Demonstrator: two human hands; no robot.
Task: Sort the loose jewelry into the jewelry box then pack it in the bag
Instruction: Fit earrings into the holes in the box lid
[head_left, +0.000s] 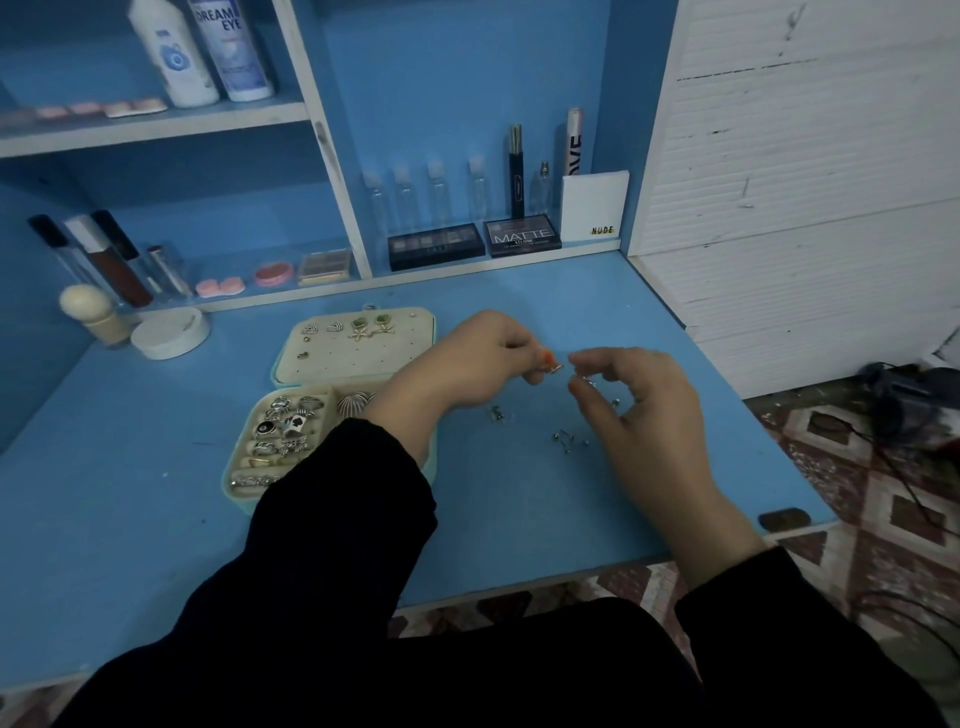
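1. Nearest to the camera, two black sleeves (353, 519) come over the edge of the blue tabletop (156, 493). The left forearm covers the right part of the base of the jewelry box.
2. A little farther, some loose jewelry pieces (565, 441) lie on the tabletop between the two wrists. They are too small to name exactly.
3. Above them, both hands are raised and almost meet. The left hand (462, 364) pinches a small earring (555, 368) between thumb and forefinger, and its other fingers are curled. The right hand (644, 410) pinches a tiny metal piece (586, 383) in its fingertips. I judge it is the back of the earring, but it is blurred.
4. The jewelry box (358, 364) lies open to the left of the hands. Its long axis runs away from the person: the base with the rings (283, 421) is nearer, and the lid panel is farther.
5. The lid panel carries star earrings (371, 328) and many free holes. It is just beside the left hand, left and a little beyond, so I think the left hand has the shorter way to it.
6. Farthest, a shelf holds an eyeshadow palette (522, 236) and small bottles. No bag is in view.
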